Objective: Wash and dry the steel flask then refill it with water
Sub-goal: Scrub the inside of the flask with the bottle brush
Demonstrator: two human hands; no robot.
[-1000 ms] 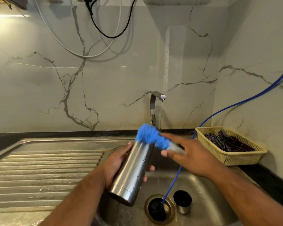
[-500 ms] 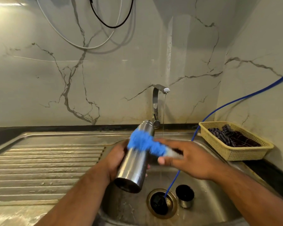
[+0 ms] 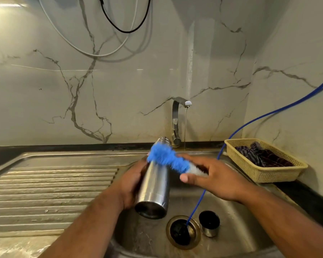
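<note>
My left hand point(image 3: 130, 185) grips the steel flask point(image 3: 155, 190) around its body, above the sink basin point(image 3: 231, 211). The flask tilts with its base toward me and its neck pointing at the tap point(image 3: 176, 123). My right hand point(image 3: 216, 178) holds a blue bottle brush point(image 3: 165, 158) by its handle. The blue bristles lie against the flask's upper side, just below the neck. A thin stream of water runs from the tap behind the flask. The flask's steel cap point(image 3: 209, 223) stands upside down in the basin next to the drain point(image 3: 183, 232).
A blue hose point(image 3: 259, 117) runs from the right wall down into the drain. A ribbed steel drainboard point(image 3: 50, 189) lies left of the basin. A yellow basket point(image 3: 265, 162) holding dark cloth sits on the right counter. White and black cables hang on the marble wall.
The brush has slid from the flask's mouth down onto its outer side near the neck. The flask's base has swung further toward me.
</note>
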